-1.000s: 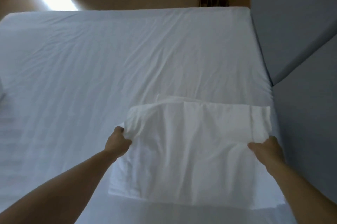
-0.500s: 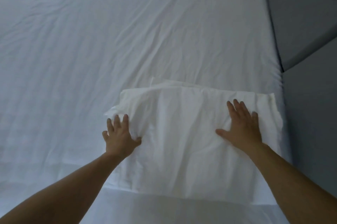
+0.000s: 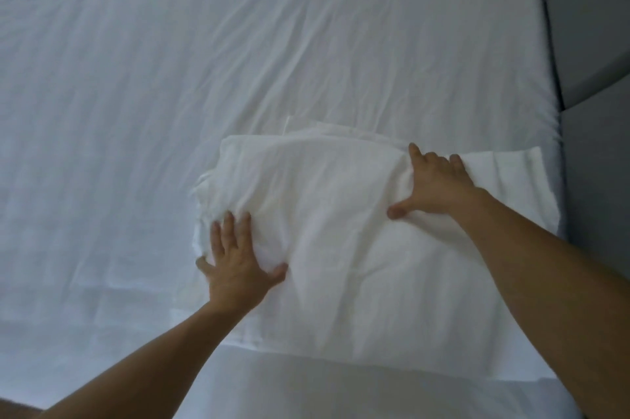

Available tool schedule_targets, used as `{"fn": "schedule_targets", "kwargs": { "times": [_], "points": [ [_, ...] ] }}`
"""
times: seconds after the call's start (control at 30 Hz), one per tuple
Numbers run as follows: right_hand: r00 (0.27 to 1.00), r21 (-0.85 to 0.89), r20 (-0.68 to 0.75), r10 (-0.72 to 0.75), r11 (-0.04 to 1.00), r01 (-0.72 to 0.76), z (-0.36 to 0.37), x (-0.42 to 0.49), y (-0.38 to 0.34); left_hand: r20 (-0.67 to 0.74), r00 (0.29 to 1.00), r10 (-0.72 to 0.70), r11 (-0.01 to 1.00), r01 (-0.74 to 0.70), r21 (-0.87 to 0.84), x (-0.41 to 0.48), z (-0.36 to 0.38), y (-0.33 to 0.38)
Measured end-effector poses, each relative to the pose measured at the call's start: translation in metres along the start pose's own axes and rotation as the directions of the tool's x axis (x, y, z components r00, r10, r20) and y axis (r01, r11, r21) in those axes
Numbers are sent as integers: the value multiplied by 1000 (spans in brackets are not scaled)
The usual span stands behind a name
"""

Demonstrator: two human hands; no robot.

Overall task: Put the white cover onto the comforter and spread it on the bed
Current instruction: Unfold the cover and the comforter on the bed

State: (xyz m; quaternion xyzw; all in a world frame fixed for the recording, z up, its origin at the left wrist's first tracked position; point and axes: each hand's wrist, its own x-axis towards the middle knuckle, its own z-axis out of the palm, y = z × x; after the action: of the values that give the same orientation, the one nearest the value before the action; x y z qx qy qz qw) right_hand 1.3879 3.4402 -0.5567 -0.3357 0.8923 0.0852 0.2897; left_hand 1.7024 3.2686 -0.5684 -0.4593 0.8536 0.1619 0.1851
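The folded white cover (image 3: 341, 248) lies on the bed near its right edge, several layers thick and creased. My left hand (image 3: 235, 265) lies flat on the cover's left side with fingers spread. My right hand (image 3: 433, 183) presses on the upper right part, thumb spread wide, and the cloth bunches up against its index finger. No comforter is in sight.
The bed (image 3: 170, 77) carries a wrinkled white sheet that stretches far to the left and away from me. Grey padded panels (image 3: 593, 43) stand along the bed's right side, close to the cover's right end.
A second ago both hands gripped the cover's side edges; they let go and laid flat on it. Since then my right hand has slid toward the far fold, bunching the cloth.
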Motion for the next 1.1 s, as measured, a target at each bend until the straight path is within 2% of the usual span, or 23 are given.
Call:
{"fn": "schedule_targets", "kwargs": {
  "times": [0.07,0.17,0.23,0.33,0.5,0.57,0.67,0.77,0.87,0.9,0.97,1.0,1.1],
  "points": [
    [1000,-42,-10,-13,999,12,-4,0,-2,85,977,-197,972,205,-110,2,-1,-8],
    [1000,-40,-2,-28,999,28,-5,-2,-1,183,892,-412,828,451,-332,4,-2,-17],
    [999,8,21,-26,1000,26,0,-4,-3,229,862,-452,783,506,-361,1,-1,-21],
    [1000,154,26,14,988,-18,6,-7,-8,272,857,-437,785,511,-349,5,-6,-25],
    [991,264,84,101,957,-120,0,-19,-18,264,921,-286,766,385,-515,7,-19,-24],
    [984,331,149,101,932,-146,3,-28,-22,254,940,-228,808,328,-489,12,-27,-18],
    [973,460,198,121,865,-202,6,-47,-23,120,985,-124,935,156,-319,27,-52,-5],
    [951,624,206,232,717,-310,9,-66,-12,-84,996,37,987,-49,-151,52,-90,21],
    [925,818,227,305,456,-351,21,-87,-2,-369,909,195,957,-259,-132,81,-128,65],
    [918,852,260,300,376,-364,28,-91,0,-414,882,226,943,-305,-133,87,-134,80],
    [896,881,330,298,244,-406,39,-99,2,-355,892,278,944,-323,-73,89,-130,102],
    [876,872,346,337,229,-433,43,-102,4,-280,918,279,953,-301,-39,85,-120,107],
    [814,749,246,526,430,-504,60,-103,11,-59,985,164,985,-166,-42,57,-70,89]
  ]
}}
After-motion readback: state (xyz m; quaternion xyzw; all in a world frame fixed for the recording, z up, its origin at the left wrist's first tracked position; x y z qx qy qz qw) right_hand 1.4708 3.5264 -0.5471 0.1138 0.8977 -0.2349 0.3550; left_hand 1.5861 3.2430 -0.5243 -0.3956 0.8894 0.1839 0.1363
